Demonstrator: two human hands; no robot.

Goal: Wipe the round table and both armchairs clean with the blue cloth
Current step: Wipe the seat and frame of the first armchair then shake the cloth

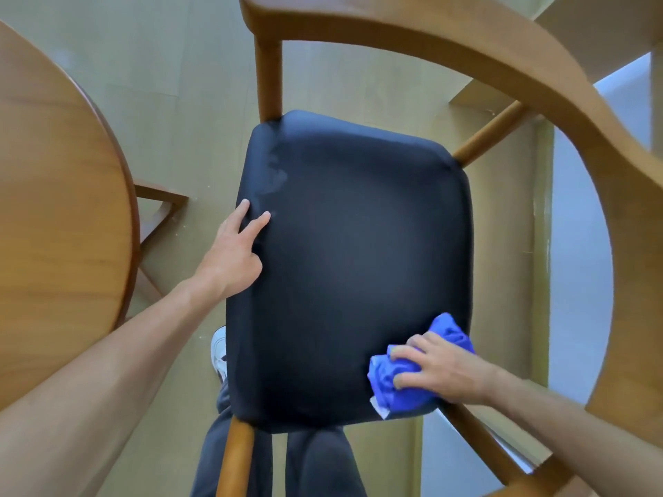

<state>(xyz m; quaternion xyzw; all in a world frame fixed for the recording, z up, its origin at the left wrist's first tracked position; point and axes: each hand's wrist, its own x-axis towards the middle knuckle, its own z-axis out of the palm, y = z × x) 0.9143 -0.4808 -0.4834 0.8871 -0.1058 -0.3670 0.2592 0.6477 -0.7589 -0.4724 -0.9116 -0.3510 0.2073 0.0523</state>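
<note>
An armchair with a dark padded seat (pixel 351 260) and a curved wooden back and arm rail (pixel 538 62) fills the middle of the view. My right hand (pixel 441 367) presses the bunched blue cloth (pixel 398 385) onto the seat's near right corner. My left hand (pixel 233 249) rests on the seat's left edge with its fingers spread and holds nothing. The round wooden table (pixel 57 217) stands at the left, close to the chair. A pale smear marks the seat near its far left edge.
A pale wooden floor (pixel 186 113) lies beneath. The table's wooden base (pixel 158 217) shows between table and chair. My dark trousers and a white shoe (pixel 219 349) are under the seat's near edge. A light wall or panel (pixel 574 281) stands to the right.
</note>
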